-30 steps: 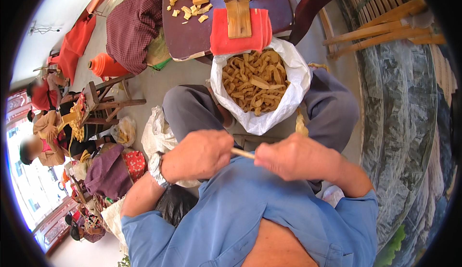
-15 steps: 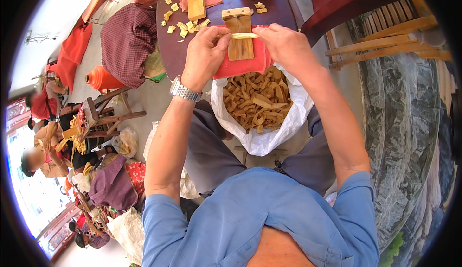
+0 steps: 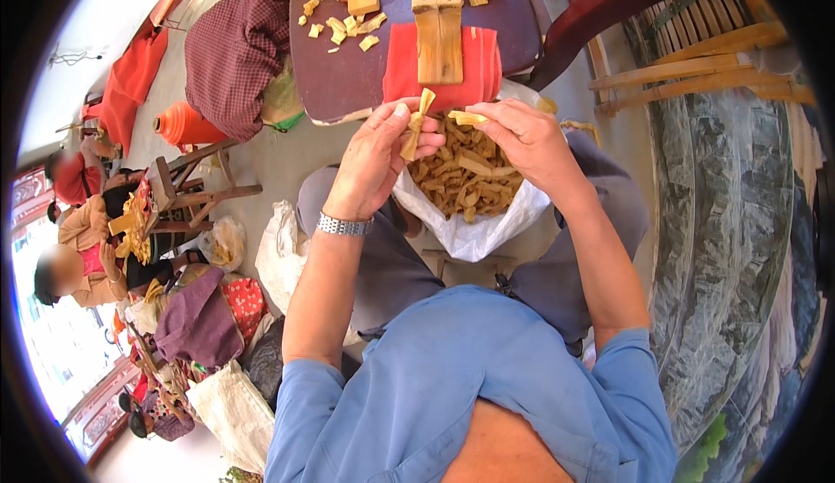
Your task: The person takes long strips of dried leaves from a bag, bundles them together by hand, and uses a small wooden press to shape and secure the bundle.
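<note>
Left hand (image 3: 376,145) holds twisted yellow strip (image 3: 418,124), right hand (image 3: 526,137) pinches yellow piece (image 3: 468,118), wooden block (image 3: 439,48) at 12 o'clock, white sack (image 3: 477,238) at 6.

Shared workshop, by the look of it; hand work. Hands (image 3: 372,150) hold yellow strips (image 3: 416,128). Open white sack (image 3: 465,238) of brown strips (image 3: 470,168). Table (image 3: 326,78): wooden block (image 3: 438,43) on red cloth (image 3: 484,61). Left: seated people (image 3: 94,244), wooden stand (image 3: 219,194), yellow material (image 3: 134,232).

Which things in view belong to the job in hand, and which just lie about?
Seemingly job:
yellow strip, left hand
pale piece, right hand
white sack, brown strips
wooden block, red cloth

Apparently lying about:
orange-red container
checkered cloth
</note>
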`<state>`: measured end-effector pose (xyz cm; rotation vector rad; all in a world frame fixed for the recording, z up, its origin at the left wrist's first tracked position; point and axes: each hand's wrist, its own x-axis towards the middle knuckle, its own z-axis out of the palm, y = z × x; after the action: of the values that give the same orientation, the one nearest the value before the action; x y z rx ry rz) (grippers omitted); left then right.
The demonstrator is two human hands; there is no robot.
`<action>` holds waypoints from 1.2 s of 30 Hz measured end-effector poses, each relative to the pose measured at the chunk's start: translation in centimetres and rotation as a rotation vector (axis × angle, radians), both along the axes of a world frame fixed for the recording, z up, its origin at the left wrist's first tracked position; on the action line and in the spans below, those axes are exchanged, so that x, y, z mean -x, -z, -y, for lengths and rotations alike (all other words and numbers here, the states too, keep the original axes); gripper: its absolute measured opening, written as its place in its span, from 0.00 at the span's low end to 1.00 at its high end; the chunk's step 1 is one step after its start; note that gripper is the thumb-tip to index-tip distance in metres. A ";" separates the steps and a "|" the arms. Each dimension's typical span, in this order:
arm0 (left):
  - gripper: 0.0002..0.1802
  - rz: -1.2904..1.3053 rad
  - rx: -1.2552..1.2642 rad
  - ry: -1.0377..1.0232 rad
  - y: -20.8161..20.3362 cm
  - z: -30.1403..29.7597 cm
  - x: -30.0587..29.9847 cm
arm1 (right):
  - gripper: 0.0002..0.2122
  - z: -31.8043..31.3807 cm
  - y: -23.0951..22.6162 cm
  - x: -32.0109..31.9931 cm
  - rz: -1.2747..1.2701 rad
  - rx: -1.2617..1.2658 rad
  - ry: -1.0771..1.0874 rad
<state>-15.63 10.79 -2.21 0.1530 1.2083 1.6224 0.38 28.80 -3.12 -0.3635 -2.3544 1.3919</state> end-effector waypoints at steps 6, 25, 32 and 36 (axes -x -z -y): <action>0.29 -0.027 -0.039 -0.028 0.1 3.0 -3.9 | 0.12 4.4 -3.1 -5.3 0.016 0.271 -0.022; 0.21 0.343 0.011 0.227 -5.4 8.0 -13.2 | 0.11 13.4 -6.8 -9.8 -0.437 -0.114 -0.381; 0.15 0.034 0.040 0.501 -4.6 7.5 -14.3 | 0.08 13.1 -7.4 -10.8 -0.313 0.332 -0.257; 0.10 -0.475 0.157 0.862 -6.1 8.0 -13.7 | 0.08 13.1 -6.3 -11.5 -0.182 0.363 -0.062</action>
<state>-1.97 2.76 3.88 0.8693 1.3470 0.7437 11.85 15.71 3.16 -0.2502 -1.9818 1.8038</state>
